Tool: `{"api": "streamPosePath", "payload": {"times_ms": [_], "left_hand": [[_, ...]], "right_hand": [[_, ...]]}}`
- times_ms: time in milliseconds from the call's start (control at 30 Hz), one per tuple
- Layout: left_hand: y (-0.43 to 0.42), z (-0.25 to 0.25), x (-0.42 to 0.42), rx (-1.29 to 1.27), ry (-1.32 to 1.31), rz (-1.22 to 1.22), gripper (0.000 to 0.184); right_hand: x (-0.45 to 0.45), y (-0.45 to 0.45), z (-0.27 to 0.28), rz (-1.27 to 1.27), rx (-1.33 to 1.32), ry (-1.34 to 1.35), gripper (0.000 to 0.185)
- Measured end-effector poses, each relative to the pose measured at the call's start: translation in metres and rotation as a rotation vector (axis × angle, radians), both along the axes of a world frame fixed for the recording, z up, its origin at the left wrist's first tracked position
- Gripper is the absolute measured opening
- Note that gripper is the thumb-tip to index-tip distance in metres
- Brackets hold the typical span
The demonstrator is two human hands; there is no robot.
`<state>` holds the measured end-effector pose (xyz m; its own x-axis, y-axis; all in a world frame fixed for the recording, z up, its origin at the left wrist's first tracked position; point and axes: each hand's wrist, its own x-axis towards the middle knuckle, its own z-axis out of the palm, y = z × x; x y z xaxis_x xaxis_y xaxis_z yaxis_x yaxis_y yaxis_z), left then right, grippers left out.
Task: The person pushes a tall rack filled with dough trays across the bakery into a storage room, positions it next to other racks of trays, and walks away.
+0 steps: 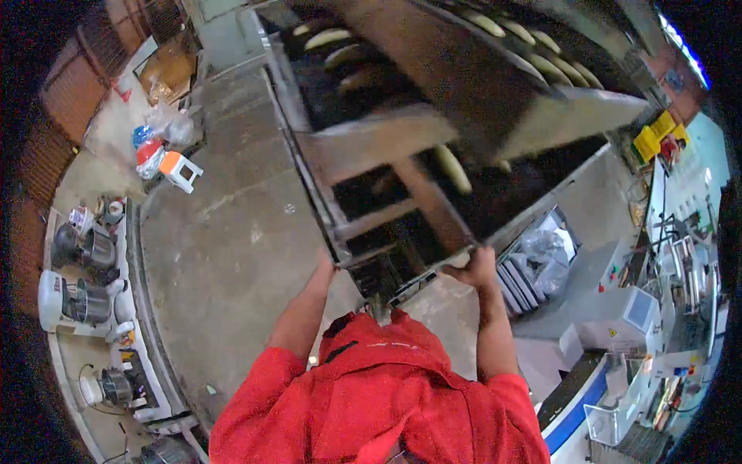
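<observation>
Before me stands a tall wheeled-looking tray rack (300, 185), tilted in view, with dark trays on several levels. Long pale loaves or dough pieces (452, 168) lie on the trays; whether they are baked I cannot tell. My left hand (329, 261) is at the rack's near left corner post, its fingers mostly hidden behind the edge. At the near right corner my right hand (481, 269) is closed on the rack's frame, with the thumb pointing inward. The upper trays are blurred by motion.
Stand mixers (89, 301) line a white counter on the left. An orange-and-white stool (181, 170) and plastic bags (166, 124) are beyond it. On the right are a bin with plastic bags (545, 251), a white machine (622, 321) and a clear plastic box (610, 414).
</observation>
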<state>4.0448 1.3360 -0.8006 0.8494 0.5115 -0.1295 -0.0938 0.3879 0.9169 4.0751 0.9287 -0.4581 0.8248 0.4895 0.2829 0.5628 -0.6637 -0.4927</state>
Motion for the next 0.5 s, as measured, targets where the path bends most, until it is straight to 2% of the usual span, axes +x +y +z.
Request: {"api": "streamPosePath", "payload": {"times_ms": [67, 133, 200, 233, 333, 367, 433, 500], "left_hand": [[-0.004, 0.018, 0.01, 0.07, 0.264, -0.048, 0.034], [-0.001, 0.076, -0.003, 0.498, 0.788, -0.218, 0.034], [0.026, -0.07, 0.029, -0.09, 0.584, -0.483, 0.037], [0.028, -0.091, 0.028, -0.052, 0.45, -0.358, 0.036], [0.01, -0.026, 0.008, -0.093, 0.239, -0.262, 0.04], [0.0, -0.005, 0.003, -0.098, 0.27, -0.244, 0.043], [-0.004, 0.006, -0.001, 0.086, 0.353, -0.241, 0.045], [-0.011, -0.001, -0.001, 0.46, 0.442, -0.289, 0.042]], "right_hand": [[0.003, -0.008, -0.026, -0.029, 0.0, 0.029, 0.063], [-0.001, -0.012, -0.045, -0.074, -0.096, -0.018, 0.073], [-0.002, -0.004, -0.051, -0.107, -0.142, -0.019, 0.072], [-0.001, 0.0, -0.052, -0.116, -0.152, -0.02, 0.072], [0.008, 0.007, -0.048, -0.139, -0.16, -0.009, 0.07], [0.012, 0.006, -0.045, -0.145, -0.164, -0.005, 0.07], [0.02, 0.007, -0.039, -0.155, -0.169, 0.004, 0.069], [0.029, 0.01, -0.034, -0.17, -0.18, 0.007, 0.068]]}}
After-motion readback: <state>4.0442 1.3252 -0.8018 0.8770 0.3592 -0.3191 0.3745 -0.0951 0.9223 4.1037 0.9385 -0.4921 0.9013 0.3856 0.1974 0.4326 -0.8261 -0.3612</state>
